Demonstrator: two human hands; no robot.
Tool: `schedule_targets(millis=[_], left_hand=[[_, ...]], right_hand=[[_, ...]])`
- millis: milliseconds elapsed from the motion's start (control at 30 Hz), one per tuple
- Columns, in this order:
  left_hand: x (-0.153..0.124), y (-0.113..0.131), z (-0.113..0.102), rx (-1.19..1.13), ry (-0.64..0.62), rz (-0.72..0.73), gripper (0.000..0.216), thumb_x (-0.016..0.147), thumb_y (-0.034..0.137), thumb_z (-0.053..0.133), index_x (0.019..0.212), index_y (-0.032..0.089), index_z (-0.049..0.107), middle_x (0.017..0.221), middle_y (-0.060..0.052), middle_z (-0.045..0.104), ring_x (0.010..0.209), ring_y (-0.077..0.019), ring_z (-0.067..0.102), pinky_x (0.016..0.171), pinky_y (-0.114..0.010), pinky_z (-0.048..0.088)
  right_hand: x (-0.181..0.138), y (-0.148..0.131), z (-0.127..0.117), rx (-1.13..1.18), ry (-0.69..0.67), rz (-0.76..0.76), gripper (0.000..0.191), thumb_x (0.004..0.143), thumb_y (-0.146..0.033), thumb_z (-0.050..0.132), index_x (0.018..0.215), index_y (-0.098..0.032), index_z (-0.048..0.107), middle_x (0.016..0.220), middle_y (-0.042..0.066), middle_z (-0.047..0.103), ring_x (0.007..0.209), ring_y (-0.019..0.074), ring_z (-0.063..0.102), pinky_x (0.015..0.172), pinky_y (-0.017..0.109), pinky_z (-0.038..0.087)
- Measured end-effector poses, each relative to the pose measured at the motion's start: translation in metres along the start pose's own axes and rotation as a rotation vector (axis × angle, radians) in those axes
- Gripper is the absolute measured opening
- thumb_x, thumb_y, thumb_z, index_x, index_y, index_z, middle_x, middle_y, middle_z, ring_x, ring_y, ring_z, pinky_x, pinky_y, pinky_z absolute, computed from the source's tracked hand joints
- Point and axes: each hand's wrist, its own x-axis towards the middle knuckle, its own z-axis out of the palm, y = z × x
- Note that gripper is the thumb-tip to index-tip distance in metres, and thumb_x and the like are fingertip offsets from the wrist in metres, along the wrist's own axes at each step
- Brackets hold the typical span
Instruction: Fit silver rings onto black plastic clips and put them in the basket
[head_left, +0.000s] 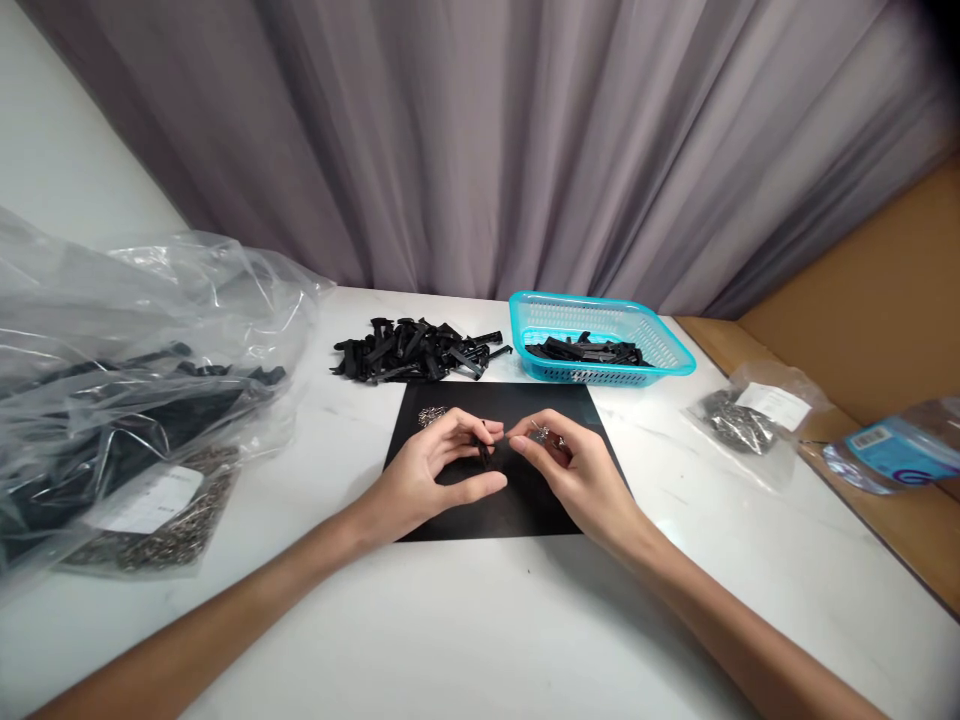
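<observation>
My left hand (442, 465) holds a small black plastic part (484, 455) among its fingers, above the black mat (517, 510). The thumb is stretched out below that part. Facing it closely, my right hand (574, 465) has thumb and forefinger pinched together. Small shiny metal pieces (541, 435) show among its curled fingers; what sits right at the pinching tips is too small to make out. A little heap of similar metal pieces (431, 415) lies on the mat behind my left hand.
Behind the mat lies a pile of black plastic parts (412, 350). A blue basket (675, 355) beside it contains more. Clear plastic bags (150, 290) fill the left side. At right are a bag of metal pieces (739, 420), a bottle (900, 445) and cardboard (877, 270).
</observation>
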Motion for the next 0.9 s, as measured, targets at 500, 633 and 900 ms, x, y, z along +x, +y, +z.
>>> schedule_targets(millis=[500, 633, 900], left_hand=[[-0.0017, -0.0001, -0.001, 0.179, 0.022, 0.199, 0.065, 0.075, 0.023, 0.086, 0.13, 0.026, 0.051, 0.137, -0.01, 0.062, 0.13, -0.0264, 0.062, 0.112, -0.045, 0.053], [-0.002, 0.0011, -0.0002, 0.282, 0.066, 0.192, 0.066, 0.074, 0.029, 0.087, 0.131, 0.028, 0.053, 0.136, -0.008, 0.062, 0.127, -0.0264, 0.061, 0.107, -0.043, 0.054], [-0.0037, 0.0046, -0.0002, 0.435, 0.131, 0.218, 0.068, 0.074, 0.03, 0.087, 0.134, 0.03, 0.055, 0.125, -0.005, 0.063, 0.106, -0.0219, 0.063, 0.097, -0.04, 0.055]], right_hand=[[0.0012, -0.0022, -0.001, 0.138, -0.094, 0.0, 0.016, 0.096, -0.038, 0.068, 0.096, -0.023, 0.073, 0.086, -0.001, 0.067, 0.063, 0.0116, 0.043, 0.058, 0.027, 0.034], [-0.0008, -0.0064, -0.0015, 0.101, -0.123, -0.025, 0.016, 0.099, -0.036, 0.063, 0.094, -0.022, 0.069, 0.082, -0.002, 0.061, 0.064, 0.012, 0.043, 0.059, 0.028, 0.034], [-0.0029, -0.008, -0.0022, 0.175, -0.206, 0.003, 0.019, 0.1, -0.04, 0.063, 0.094, -0.022, 0.067, 0.094, 0.001, 0.066, 0.078, 0.0147, 0.055, 0.065, 0.028, 0.039]])
